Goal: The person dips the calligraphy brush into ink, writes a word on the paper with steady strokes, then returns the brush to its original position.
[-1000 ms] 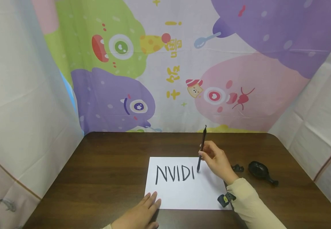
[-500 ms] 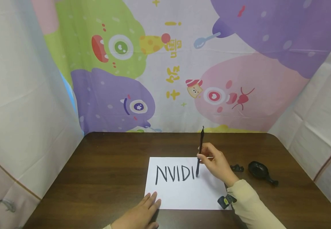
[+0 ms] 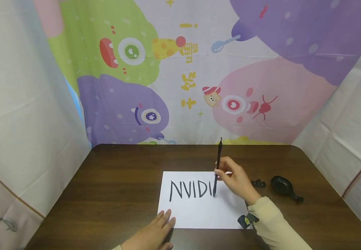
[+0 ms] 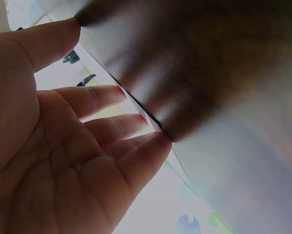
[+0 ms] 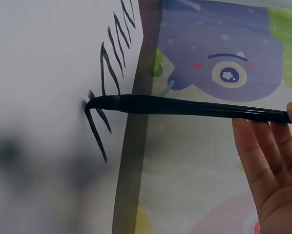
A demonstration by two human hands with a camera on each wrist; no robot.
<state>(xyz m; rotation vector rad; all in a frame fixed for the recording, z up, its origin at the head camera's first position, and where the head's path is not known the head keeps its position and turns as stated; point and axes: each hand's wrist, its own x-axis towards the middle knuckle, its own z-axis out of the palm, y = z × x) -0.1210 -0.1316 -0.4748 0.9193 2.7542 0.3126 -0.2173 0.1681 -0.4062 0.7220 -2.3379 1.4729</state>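
A white sheet of paper lies on the dark wooden table, with "NVIDI" in black strokes across its upper half. My right hand pinches a dark ink brush between thumb and fingers, handle nearly upright. In the right wrist view the brush's bent bristles touch the paper at the top of a slanted black stroke. My left hand rests with fairly straight fingers on the paper's lower left corner; the left wrist view shows its fingertips at the surface.
Right of the paper lie a small black dish with a handle and a small dark notched object, partly behind my right hand. A black strapped device sits at my right wrist. A cartoon-printed curtain hangs behind the table.
The brush and right hand have moved slightly down and left, and the brush tip has slid down the paper beside the last "I". The left hand stays in place.
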